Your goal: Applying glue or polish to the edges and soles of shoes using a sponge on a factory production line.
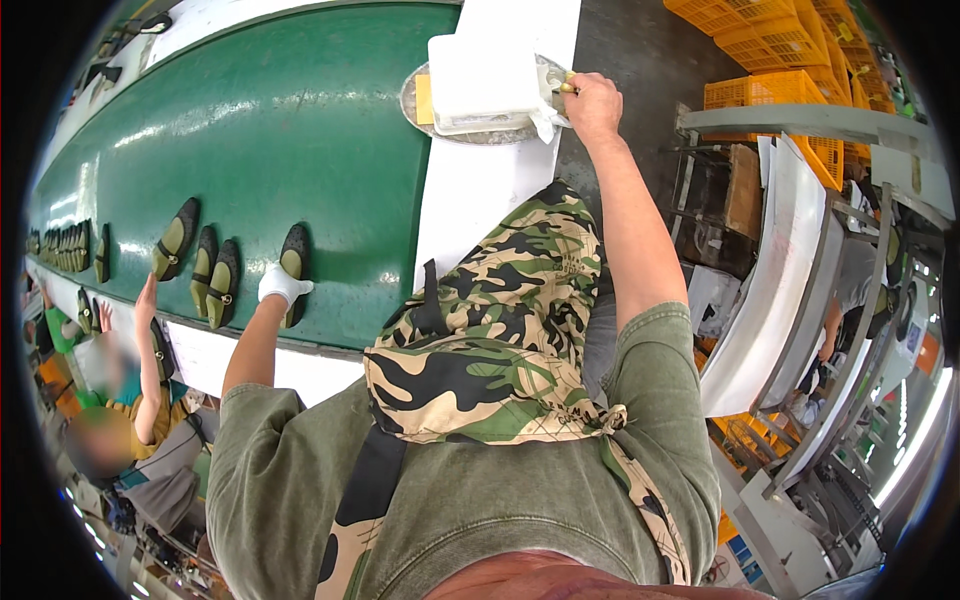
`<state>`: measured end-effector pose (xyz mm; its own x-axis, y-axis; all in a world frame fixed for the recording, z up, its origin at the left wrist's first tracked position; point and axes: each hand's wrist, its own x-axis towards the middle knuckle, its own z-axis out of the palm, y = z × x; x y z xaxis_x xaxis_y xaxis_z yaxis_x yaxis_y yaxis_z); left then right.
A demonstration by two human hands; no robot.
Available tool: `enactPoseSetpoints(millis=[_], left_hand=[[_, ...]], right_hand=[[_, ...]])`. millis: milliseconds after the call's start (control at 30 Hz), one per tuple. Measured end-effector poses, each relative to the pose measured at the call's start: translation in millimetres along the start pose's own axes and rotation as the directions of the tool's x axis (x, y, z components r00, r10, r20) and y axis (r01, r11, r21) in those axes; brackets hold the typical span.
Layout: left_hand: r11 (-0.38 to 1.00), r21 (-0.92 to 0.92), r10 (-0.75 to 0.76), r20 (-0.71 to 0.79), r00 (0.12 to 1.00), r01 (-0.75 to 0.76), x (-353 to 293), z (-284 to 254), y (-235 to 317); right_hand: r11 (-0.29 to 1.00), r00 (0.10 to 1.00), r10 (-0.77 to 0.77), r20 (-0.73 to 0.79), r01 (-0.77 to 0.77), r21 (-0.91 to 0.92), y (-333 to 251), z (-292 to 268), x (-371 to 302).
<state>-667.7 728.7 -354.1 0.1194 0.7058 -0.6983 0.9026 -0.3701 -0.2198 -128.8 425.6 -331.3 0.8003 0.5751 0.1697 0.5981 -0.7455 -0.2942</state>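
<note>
On the green conveyor belt (330, 150) to my left, a dark flat shoe (294, 248) with an olive-green lining lies under my left hand (285, 285). That hand wears a white glove and grips the shoe near its heel. Out ahead, my bare right hand (596, 105) pinches a small yellowish thing (568, 86) whose kind I cannot make out. It is at the right end of a white plastic container (485, 85), beside a crumpled white cloth or wrap (547, 118). Under the container is an oval, worn grey plate (412, 98).
Several similar shoes (222, 280) lie along the belt's near side. A co-worker's hand (146, 300) reaches to a shoe (176, 238) farther left. Yellow crates (770, 95) are stacked at the far right, behind a metal rack (800, 122). A white ledge (450, 200) borders the belt.
</note>
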Motion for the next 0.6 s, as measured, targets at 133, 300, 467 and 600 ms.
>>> enactPoseSetpoints(millis=[133, 300, 467, 600], left_hand=[[0.998, 0.067, 0.006, 0.056, 0.998, -0.010, -4.3, -10.6, 11.2], [0.991, 0.130, 0.013, 0.088, 0.996, -0.024, -6.5, -19.3, 16.6], [0.961, -0.276, 0.015, 0.089, 0.996, 0.010, 19.1, -15.1, -1.0], [0.356, -0.933, 0.263, 0.141, 0.954, 0.040, 16.2, -29.4, 28.1]], right_hand=[[0.996, 0.995, -0.084, 0.045, 0.086, -0.038, -2.6, 7.6, 1.6], [0.991, 0.993, -0.103, 0.065, 0.108, -0.077, -4.4, 0.6, 4.0], [0.956, 0.967, -0.254, 0.032, 0.256, -0.146, -1.2, -12.1, -0.8], [0.980, 0.981, -0.168, 0.100, 0.177, -0.096, -0.4, -19.6, -2.2]])
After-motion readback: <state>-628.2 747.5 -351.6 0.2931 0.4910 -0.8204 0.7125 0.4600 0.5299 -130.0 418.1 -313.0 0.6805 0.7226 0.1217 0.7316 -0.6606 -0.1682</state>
